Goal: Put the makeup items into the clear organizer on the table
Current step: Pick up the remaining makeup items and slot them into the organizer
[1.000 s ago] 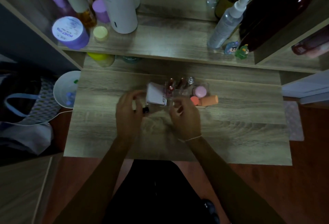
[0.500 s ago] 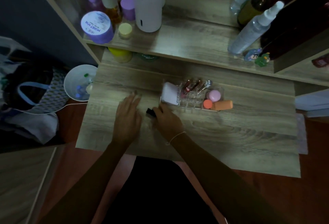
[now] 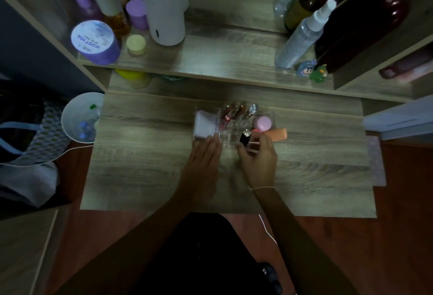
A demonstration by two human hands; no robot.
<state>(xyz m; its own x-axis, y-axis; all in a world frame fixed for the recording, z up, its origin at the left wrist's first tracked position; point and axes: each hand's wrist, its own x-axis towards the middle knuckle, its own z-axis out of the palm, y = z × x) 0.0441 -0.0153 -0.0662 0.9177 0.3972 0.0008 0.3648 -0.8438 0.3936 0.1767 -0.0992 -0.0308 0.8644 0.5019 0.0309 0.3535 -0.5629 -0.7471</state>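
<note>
The clear organizer (image 3: 269, 116) stands mid-table. It holds a white box (image 3: 203, 125) at its left, several lip tubes (image 3: 234, 112) at the back, a pink round compact (image 3: 264, 123) and an orange tube (image 3: 277, 134) at the right. My right hand (image 3: 259, 159) grips a small black makeup bottle (image 3: 244, 137) with a shiny cap, over the organizer's front compartments. My left hand (image 3: 203, 156) lies flat, fingers apart, its fingertips against the organizer's front left corner, below the white box.
The raised shelf behind carries a purple jar (image 3: 95, 41), a white cylinder device (image 3: 164, 6), a spray bottle (image 3: 302, 37) and two small figurines (image 3: 311, 71). A white bowl (image 3: 79, 116) sits off the table's left edge, beside a bag (image 3: 23, 130).
My right hand has picked the black bottle up off the table left of the organizer and carried it right, over the organizer. My left hand slid right to the organizer's corner.
</note>
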